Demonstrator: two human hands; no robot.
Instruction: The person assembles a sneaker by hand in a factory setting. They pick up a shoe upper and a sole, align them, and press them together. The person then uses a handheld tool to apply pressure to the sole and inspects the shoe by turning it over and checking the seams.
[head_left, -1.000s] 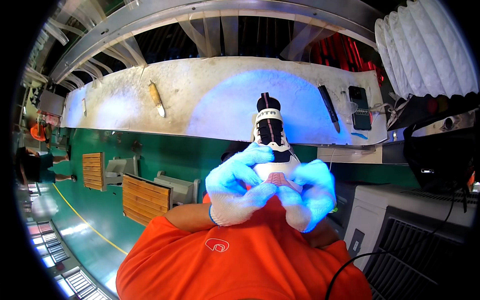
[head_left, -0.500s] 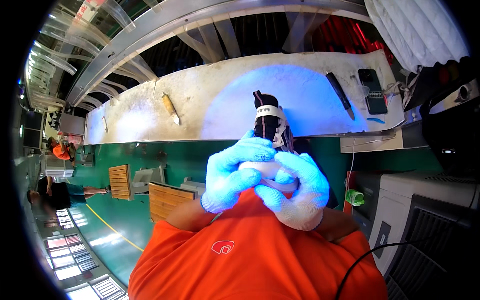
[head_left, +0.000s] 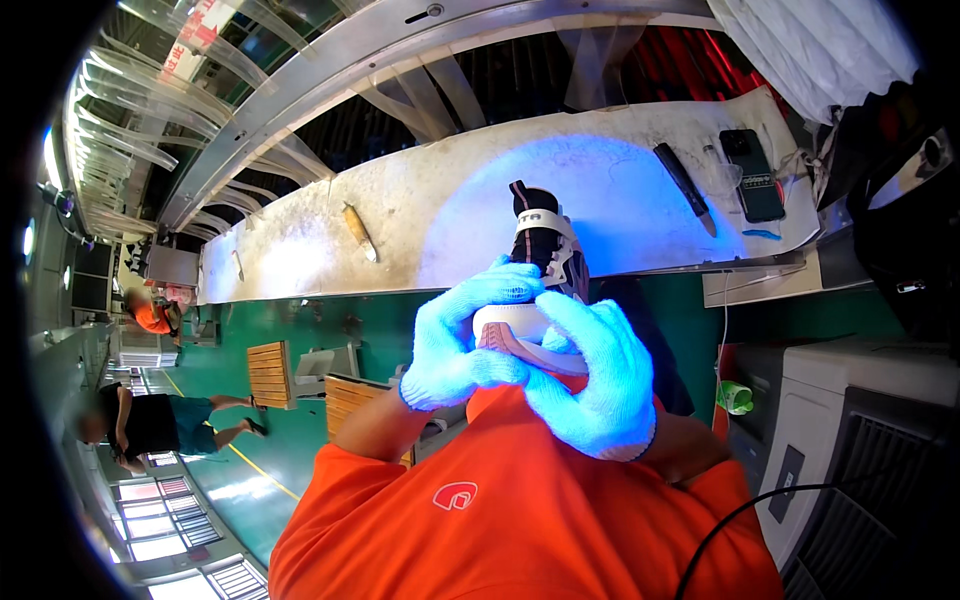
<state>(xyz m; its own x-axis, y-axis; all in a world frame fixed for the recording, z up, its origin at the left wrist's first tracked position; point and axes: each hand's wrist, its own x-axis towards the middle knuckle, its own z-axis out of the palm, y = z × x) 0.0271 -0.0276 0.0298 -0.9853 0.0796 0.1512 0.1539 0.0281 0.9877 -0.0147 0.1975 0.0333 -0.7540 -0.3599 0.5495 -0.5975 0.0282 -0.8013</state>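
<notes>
A black and white sneaker with a pinkish sole is held in front of my chest, its toe towards me and its heel towards the bench. My left hand, in a white knit glove lit blue, grips the left side of the toe. On the toe's right side my right hand, gloved alike, is closed round the sole edge. Both thumbs press near the underside of the toe. The sneaker is tilted so that part of the outsole shows. Fingers and glove hide the middle of the shoe.
On the long stained bench lie a wooden-handled blade, a black-handled knife, a phone and a small blue piece. Clear plastic strips hang behind it. A grey machine stands at right. Another person walks at left.
The toe has tipped up, so the pinkish outsole now shows between my hands. My left thumb has moved lower along the sole. The view has shifted slightly, and the person at left has moved.
</notes>
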